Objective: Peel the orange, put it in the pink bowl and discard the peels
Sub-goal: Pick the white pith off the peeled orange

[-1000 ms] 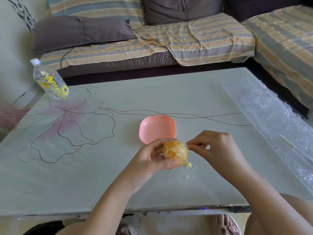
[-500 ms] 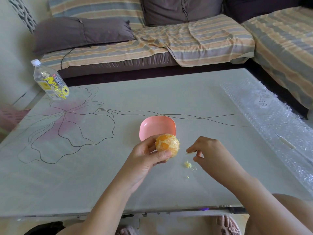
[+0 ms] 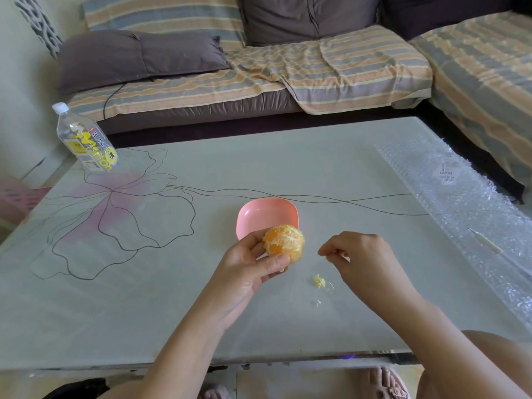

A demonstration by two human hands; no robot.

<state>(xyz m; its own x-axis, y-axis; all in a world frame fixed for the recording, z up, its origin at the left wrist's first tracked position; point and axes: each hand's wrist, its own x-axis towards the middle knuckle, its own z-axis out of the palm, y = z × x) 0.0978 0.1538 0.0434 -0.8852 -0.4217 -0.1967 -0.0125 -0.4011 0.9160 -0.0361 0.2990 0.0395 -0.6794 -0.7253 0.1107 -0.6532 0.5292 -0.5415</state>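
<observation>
Pale counter point(image 3: 172, 312) with a drawn flower on it carries the things, and a striped sofa point(image 3: 288, 67) stands behind it. The orange point(image 3: 285, 243) is peeled, with white threads over its flesh, and it is in the air just above the counter, at the near edge of the pink bowl point(image 3: 259, 208), not inside it. My left grip point(image 3: 250, 269) grasps the orange, the thumb across its near side and the fingers curled behind it. My right grip point(image 3: 359, 254) is apart from the fruit, on its right, clenched loosely with the thumb tip meeting the forefinger tip; whether a thin thread is between them is too small to tell. Small yellow pith scraps point(image 3: 319, 281) lie on the counter between my two wrists. A sheet of bubble wrap point(image 3: 460, 203) covers the right side, and a clear bottle point(image 3: 86, 139) stands at the far left corner.
</observation>
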